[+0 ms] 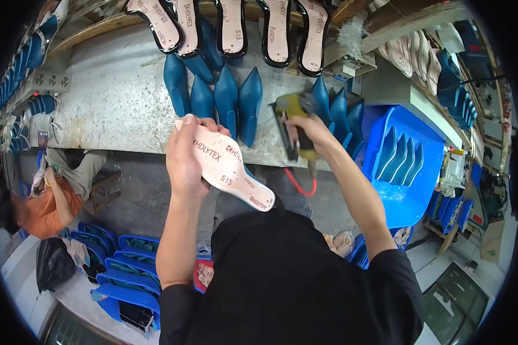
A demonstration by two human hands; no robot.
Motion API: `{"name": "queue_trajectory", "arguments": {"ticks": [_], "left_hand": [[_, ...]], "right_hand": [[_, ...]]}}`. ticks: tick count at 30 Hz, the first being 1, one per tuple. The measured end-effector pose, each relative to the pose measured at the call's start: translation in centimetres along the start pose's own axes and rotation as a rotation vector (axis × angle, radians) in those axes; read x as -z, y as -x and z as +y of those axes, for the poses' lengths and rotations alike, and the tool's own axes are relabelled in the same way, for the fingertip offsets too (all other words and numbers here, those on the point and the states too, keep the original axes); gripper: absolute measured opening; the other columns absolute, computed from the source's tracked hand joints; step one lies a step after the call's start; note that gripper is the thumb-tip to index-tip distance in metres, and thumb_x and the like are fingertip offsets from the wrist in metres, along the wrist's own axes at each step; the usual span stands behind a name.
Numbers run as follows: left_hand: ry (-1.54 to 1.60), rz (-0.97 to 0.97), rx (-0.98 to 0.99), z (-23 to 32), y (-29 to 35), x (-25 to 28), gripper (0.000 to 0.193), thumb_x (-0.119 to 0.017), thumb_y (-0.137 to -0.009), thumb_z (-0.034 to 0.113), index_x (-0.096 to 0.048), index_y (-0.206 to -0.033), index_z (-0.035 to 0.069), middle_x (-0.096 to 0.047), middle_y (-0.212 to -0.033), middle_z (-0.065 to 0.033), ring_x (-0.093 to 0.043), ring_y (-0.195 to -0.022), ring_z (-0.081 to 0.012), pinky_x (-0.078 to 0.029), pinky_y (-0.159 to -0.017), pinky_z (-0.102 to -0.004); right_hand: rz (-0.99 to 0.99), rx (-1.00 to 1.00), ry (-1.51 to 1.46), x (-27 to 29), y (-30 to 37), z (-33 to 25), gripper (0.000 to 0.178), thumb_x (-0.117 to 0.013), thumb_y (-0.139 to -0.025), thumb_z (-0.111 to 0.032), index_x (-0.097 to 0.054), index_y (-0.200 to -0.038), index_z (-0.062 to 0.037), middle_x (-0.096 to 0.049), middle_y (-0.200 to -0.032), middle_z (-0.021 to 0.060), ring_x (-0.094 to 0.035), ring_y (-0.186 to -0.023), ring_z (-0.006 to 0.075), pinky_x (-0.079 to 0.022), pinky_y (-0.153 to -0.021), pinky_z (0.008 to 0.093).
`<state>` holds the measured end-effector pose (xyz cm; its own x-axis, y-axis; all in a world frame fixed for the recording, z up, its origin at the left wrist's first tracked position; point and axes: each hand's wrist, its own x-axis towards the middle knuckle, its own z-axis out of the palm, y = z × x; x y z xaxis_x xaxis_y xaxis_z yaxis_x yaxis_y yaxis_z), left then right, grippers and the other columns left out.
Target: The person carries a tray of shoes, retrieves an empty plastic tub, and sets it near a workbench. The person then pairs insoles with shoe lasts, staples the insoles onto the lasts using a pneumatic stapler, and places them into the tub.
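My left hand [185,164] grips a blue shoe last, its thumb pressed on the pale printed insole board [223,160] that covers the sole. The last's toe end lies in the fingers and its heel points toward my body. In my right hand [312,131] is an olive-green air staple gun [290,108], blurred by motion, with a red hose [305,188] below it. The gun is held apart from the insole board, to its right. Several blue shoe lasts [226,102] rest on the bench beyond my left hand. More blue lasts [339,115] lie behind my right forearm.
Black-rimmed soles with pale insoles [231,29] line the far side of the metal bench [115,109]. A blue tub [406,210] with several lasts stands right. Blue bins [126,287] are at lower left. A person in an orange top [52,207] sits at left.
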<state>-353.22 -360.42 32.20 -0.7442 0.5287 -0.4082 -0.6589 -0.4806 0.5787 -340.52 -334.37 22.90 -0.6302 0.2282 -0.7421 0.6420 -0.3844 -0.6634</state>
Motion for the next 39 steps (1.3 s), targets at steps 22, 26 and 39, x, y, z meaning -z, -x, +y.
{"name": "queue_trajectory", "arguments": {"ticks": [22,26,39], "left_hand": [[-0.02,0.045,0.066,-3.7,-1.3,-2.9,0.019,-0.049,-0.105,0.022,-0.054,-0.099,0.006,-0.06,-0.088,-0.012,-0.062,-0.086,-0.029,-0.054,-0.078,-0.042],[-0.053,0.0,0.016,-6.6,-1.3,-5.4,0.018,-0.049,-0.105,0.023,-0.055,-0.101,0.007,-0.059,-0.09,-0.0109,-0.061,-0.087,-0.0288,-0.052,-0.079,-0.0418],[0.004,-0.286,0.364,-28.4,2.3,-34.0,0.065,-0.041,-0.103,0.06,-0.052,-0.128,0.002,-0.054,-0.135,-0.0202,-0.051,-0.125,-0.0329,-0.033,-0.113,-0.0504]], "right_hand": [[0.548,0.205,0.725,0.8,-8.5,5.4,0.098,-0.073,-0.071,-0.016,-0.023,-0.152,0.0099,-0.053,-0.136,0.0332,-0.053,-0.128,0.0436,-0.048,-0.104,0.0448],[0.709,0.212,0.788,3.0,-9.6,7.3,0.096,-0.075,-0.078,-0.019,-0.02,-0.15,0.0138,-0.053,-0.129,0.0332,-0.054,-0.118,0.0471,-0.051,-0.098,0.0484],[0.588,0.413,0.369,24.3,32.8,5.7,0.079,-0.08,-0.074,-0.027,-0.051,-0.146,-0.0111,-0.067,-0.122,0.02,-0.068,-0.109,0.0365,-0.053,-0.093,0.042]]}}
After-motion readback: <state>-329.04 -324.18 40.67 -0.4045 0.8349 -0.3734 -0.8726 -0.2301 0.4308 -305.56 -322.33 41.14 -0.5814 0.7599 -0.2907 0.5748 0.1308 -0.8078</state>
